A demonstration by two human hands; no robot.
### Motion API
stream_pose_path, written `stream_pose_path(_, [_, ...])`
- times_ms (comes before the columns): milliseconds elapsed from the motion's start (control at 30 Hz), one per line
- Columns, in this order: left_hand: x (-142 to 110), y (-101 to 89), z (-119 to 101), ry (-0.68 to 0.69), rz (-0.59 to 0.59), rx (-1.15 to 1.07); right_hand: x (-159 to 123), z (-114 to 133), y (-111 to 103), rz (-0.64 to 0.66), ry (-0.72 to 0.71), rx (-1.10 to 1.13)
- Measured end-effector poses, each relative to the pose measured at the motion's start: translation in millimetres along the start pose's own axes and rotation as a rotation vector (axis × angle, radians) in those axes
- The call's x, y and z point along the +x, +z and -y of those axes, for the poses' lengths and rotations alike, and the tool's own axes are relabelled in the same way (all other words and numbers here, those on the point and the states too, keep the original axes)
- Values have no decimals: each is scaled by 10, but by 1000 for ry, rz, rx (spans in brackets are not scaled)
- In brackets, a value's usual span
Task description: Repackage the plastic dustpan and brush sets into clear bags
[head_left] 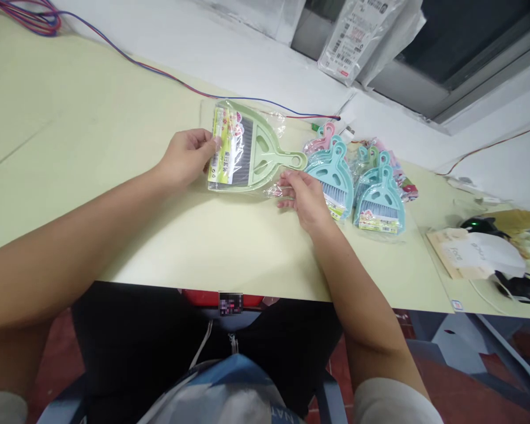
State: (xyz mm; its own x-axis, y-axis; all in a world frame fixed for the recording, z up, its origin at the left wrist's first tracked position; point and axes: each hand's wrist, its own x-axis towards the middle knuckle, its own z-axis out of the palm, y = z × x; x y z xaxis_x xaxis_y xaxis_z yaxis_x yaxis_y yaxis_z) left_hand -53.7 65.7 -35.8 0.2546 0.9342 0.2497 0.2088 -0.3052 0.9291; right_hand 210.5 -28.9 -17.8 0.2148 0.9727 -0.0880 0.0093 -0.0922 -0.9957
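Note:
A green mini dustpan and brush set point(256, 154) in a clear plastic bag lies on the pale yellow table point(92, 135), handle pointing right. My left hand point(188, 156) is closed on the left end of the bag, at its label card. My right hand point(304, 197) rests by the bag's lower right corner with fingers loosely stretched, fingertips touching the plastic below the handle. Just right of it lie blue bagged sets point(333, 176).
A heap of bagged dustpan sets in blue, pink and green point(375, 176) fills the right of the table. Red and blue wires point(159, 73) run along the back. Paper and a black device point(481, 253) lie at far right. A plastic bag with a label point(362, 35) hangs on the wall.

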Motion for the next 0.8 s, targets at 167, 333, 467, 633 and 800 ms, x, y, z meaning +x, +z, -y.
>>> stream_pose_path(167, [-12,-12,-73,-77,15,-75,-12,-15,7,39,-68,-35])
stream_pose_path(333, [-16,-52,-120,-112,85,-127,32,-41,-13,0,-154,8])
stream_pose_path(467, [0,-93,-118,-33,136,-55,46,-24,-34,-17,-217,26])
stream_pose_path(633, [29,-137,-63,-1,145,27,44,-9,-47,-47,-244,20])
stream_pose_path(800, [52,-155,-23,-7,123,-80,96,-28,-85,-106,-262,51])
